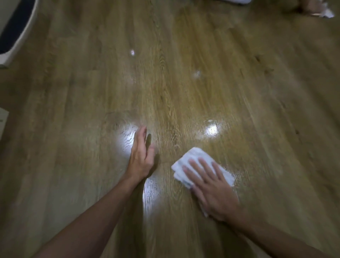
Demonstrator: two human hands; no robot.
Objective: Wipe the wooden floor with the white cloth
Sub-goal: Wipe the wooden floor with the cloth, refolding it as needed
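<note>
A folded white cloth (195, 158) lies flat on the wooden floor (184, 82) at lower right of centre. My right hand (211, 186) presses down on it with straight, spread fingers and covers its near half. To the left, my left hand (142, 152) is held edge-on just above or on the boards, fingers straight together, holding nothing. Shiny wet-looking patches glint on the floor near both hands.
A white and dark blue object (16, 27) stands at the upper left edge. A crumpled white item (326, 12) lies at the top right corner, with another white thing (237, 1) at the top edge. Small bright specks (132, 52) dot the floor farther out.
</note>
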